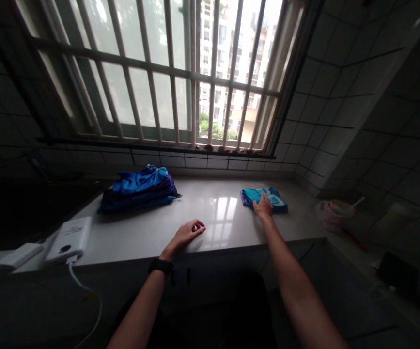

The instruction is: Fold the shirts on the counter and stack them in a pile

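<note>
My right hand (263,205) lies on a small folded stack of turquoise cloth (277,198) with white markings. Its fingers are spread over the near left part, and a lavender layer shows at the stack's left edge. Near the counter's front edge, my left hand (187,232) is loosely curled, with a gap between thumb and fingers and nothing visible in it. A dark watch or band is on that wrist. Further left sits a larger pile of shiny blue and purple garments (140,186), apart from both hands.
The pale counter (210,194) runs under a barred window (166,72). A white power bank (70,237) with a hanging cable (93,291) and a white box (20,256) are at the left, beside a dark sink area. A plastic bag (335,214) stands at the right.
</note>
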